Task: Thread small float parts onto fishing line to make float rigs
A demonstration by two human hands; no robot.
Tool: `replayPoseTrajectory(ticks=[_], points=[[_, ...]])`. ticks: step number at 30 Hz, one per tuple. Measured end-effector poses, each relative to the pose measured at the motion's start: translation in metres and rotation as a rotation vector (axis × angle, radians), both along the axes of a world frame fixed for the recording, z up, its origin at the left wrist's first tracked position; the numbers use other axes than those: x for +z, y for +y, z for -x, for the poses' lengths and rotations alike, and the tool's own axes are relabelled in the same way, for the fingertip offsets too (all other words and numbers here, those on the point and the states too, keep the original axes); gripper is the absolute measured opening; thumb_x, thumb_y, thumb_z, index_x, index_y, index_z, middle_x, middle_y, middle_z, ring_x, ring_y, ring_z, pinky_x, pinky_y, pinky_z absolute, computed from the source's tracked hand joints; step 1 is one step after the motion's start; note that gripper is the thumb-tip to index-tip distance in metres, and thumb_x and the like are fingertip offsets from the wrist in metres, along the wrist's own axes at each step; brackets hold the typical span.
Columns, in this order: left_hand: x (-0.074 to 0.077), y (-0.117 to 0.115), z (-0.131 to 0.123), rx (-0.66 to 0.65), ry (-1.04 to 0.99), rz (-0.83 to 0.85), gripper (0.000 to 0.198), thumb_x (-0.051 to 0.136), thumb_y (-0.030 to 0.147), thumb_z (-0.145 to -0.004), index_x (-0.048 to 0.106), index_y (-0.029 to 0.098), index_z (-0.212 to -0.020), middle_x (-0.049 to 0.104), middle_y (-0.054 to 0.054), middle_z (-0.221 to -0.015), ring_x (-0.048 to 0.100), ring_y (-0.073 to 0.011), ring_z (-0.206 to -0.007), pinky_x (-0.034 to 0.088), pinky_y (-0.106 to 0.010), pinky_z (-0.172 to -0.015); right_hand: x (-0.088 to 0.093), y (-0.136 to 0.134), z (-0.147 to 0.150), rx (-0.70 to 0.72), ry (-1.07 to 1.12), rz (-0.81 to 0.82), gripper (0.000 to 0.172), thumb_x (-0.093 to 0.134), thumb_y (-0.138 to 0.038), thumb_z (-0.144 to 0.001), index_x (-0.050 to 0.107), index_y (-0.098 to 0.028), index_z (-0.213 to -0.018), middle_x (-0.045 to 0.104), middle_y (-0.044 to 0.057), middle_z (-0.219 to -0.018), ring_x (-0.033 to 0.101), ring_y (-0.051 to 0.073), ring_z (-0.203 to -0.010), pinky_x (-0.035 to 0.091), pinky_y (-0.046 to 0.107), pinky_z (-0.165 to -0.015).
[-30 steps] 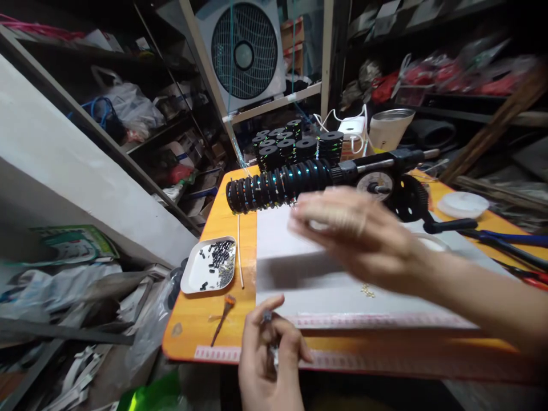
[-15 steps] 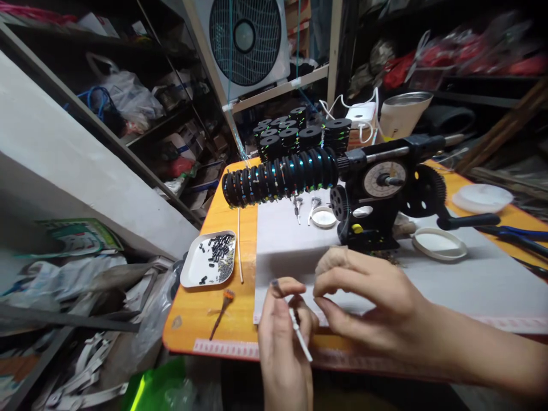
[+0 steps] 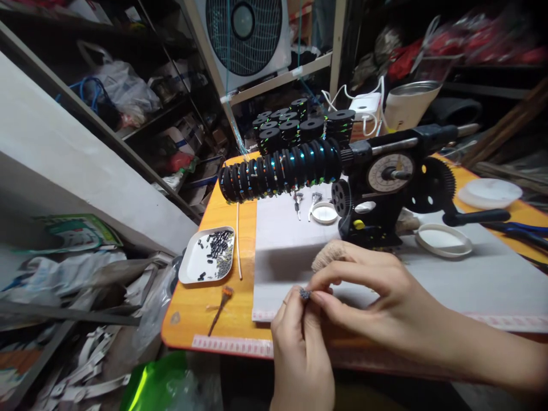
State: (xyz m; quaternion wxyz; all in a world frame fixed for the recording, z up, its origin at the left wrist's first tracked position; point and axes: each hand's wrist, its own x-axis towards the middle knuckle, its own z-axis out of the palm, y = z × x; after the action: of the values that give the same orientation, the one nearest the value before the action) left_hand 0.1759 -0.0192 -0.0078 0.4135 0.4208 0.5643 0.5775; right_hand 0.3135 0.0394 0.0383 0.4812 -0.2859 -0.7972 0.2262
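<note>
My left hand [image 3: 302, 348] is closed in a pinch near the table's front edge, a thin ring on one finger. Between its fingertips shows a small grey, speckled cluster [image 3: 305, 293]; the rest of that piece is hidden by the hand. From the right, my right hand [image 3: 381, 297] pinches at the same cluster with thumb and forefinger, a beige wrap [image 3: 329, 254] around another of its fingers. Beyond the hands, two small grey-headed pieces with white stems [image 3: 298, 200] lie on the white sheet [image 3: 278, 228]. An orange-tipped bundle [image 3: 221, 305] lies to the left.
A hand-cranked black winding machine [image 3: 385, 177] carries a row of black line-wound foam spools [image 3: 278, 171]. A white tray [image 3: 188, 265] of small black and grey parts stands left, beside a thin white rod [image 3: 238, 245]. Round lids [image 3: 445, 240], more spools [image 3: 310, 128] and pliers [image 3: 522, 231] surround it.
My right hand has come to my left fingertips, and the grey cluster now shows between them. The white stem that stuck out of my left hand is out of sight. The view has shifted slightly.
</note>
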Motion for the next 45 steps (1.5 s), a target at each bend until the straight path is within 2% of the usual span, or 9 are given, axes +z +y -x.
replayPoseTrajectory(ticks=[2,3,6,8,13,18,39,45], points=[[0.001,0.000,-0.001,-0.008,-0.144,0.000,0.030,0.073,0.048,-0.089,0.074,0.019,-0.097,0.075,-0.009,-0.096,0.071,-0.0212,-0.090,0.054,-0.026,-0.079,0.000,-0.001,0.000,-0.003,-0.010,0.002,0.011,0.063,-0.008,-0.089,0.069,-0.017,-0.086,0.067,0.004,-0.080,0.063,0.013,-0.074,0.052,0.022,-0.064],[0.001,0.001,-0.002,-0.029,-0.259,-0.002,0.027,0.074,0.047,-0.088,0.071,0.020,-0.094,0.074,-0.005,-0.088,0.070,-0.0177,-0.079,0.055,-0.024,-0.071,-0.001,-0.001,0.000,0.001,-0.015,0.000,0.011,0.063,-0.008,-0.090,0.069,-0.016,-0.087,0.067,0.004,-0.080,0.063,0.013,-0.074,0.052,0.021,-0.064],[0.003,0.001,0.001,-0.085,-0.541,-0.029,0.026,0.076,0.042,-0.088,0.062,0.021,-0.084,0.061,0.006,-0.065,0.054,-0.0063,-0.047,0.047,-0.018,-0.052,-0.003,0.001,-0.003,0.037,-0.027,-0.019,0.013,0.061,-0.008,-0.092,0.072,-0.016,-0.092,0.065,0.005,-0.082,0.063,0.013,-0.076,0.052,0.020,-0.065],[0.003,0.001,0.005,-0.085,-0.594,-0.063,0.026,0.076,0.040,-0.089,0.061,0.020,-0.082,0.058,0.008,-0.065,0.046,-0.0022,-0.042,0.044,-0.016,-0.050,-0.005,0.003,-0.004,0.048,-0.046,-0.042,0.015,0.061,-0.007,-0.092,0.073,-0.016,-0.094,0.065,0.006,-0.084,0.063,0.013,-0.078,0.052,0.020,-0.065],[0.002,-0.002,0.015,-0.068,-0.576,-0.101,0.026,0.076,0.038,-0.090,0.060,0.020,-0.080,0.059,0.007,-0.068,0.051,-0.0017,-0.044,0.041,-0.015,-0.048,-0.010,0.006,-0.005,0.032,-0.117,-0.091,0.016,0.060,-0.006,-0.091,0.071,-0.016,-0.096,0.061,0.006,-0.087,0.061,0.014,-0.080,0.050,0.022,-0.068],[0.002,-0.003,0.018,-0.059,-0.580,-0.111,0.024,0.076,0.037,-0.090,0.061,0.020,-0.081,0.059,0.007,-0.069,0.052,-0.0015,-0.045,0.041,-0.014,-0.048,-0.013,0.004,-0.006,0.072,-0.153,-0.067,0.018,0.058,-0.006,-0.094,0.069,-0.018,-0.100,0.059,0.006,-0.091,0.059,0.015,-0.085,0.050,0.023,-0.071],[0.002,-0.002,0.015,-0.068,-0.599,-0.093,0.028,0.077,0.038,-0.089,0.059,0.019,-0.079,0.059,0.007,-0.068,0.052,-0.0014,-0.045,0.043,-0.014,-0.050,-0.012,0.000,-0.008,0.069,-0.146,-0.072,0.019,0.059,-0.005,-0.093,0.070,-0.018,-0.101,0.059,0.007,-0.094,0.061,0.014,-0.086,0.052,0.022,-0.071],[-0.001,-0.003,0.005,-0.025,-0.539,-0.034,0.028,0.078,0.039,-0.087,0.061,0.019,-0.080,0.060,0.006,-0.065,0.048,-0.0017,-0.047,0.042,-0.011,-0.049,-0.006,0.001,-0.006,0.119,-0.055,-0.009,0.020,0.062,-0.006,-0.092,0.076,-0.017,-0.102,0.061,0.005,-0.086,0.063,0.012,-0.076,0.052,0.018,-0.063]])
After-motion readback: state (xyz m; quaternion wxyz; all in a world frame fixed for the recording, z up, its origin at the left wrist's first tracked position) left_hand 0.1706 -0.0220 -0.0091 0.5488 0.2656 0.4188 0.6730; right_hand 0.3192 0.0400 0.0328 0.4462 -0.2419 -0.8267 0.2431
